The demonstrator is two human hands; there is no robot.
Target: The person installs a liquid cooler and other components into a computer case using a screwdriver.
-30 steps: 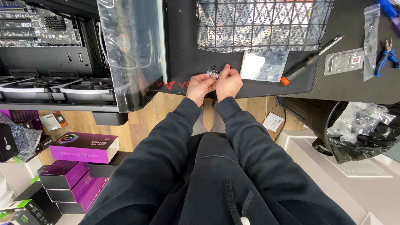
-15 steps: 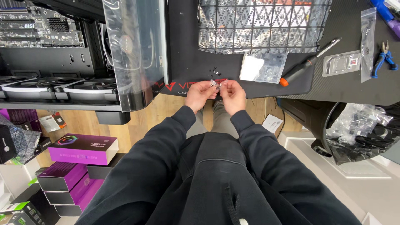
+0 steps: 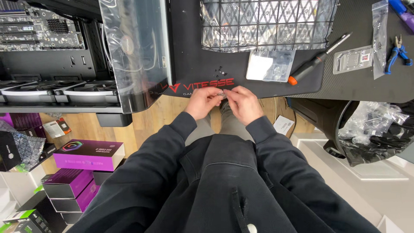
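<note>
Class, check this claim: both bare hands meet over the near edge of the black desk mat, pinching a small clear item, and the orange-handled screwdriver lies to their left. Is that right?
One detail is wrong. In the head view the orange-handled screwdriver lies to the right of the hands, not the left. The left hand and right hand do meet over the near edge of the black desk mat, pinching a small clear item.

I see a black desk mat (image 3: 194,64) carrying a mesh panel (image 3: 267,21), a small clear bag (image 3: 271,65), a few loose black screws (image 3: 221,71), an orange-tipped screwdriver (image 3: 317,60), blue-handled pliers (image 3: 397,52), and a glass-sided computer case (image 3: 86,51) at the left.
</note>
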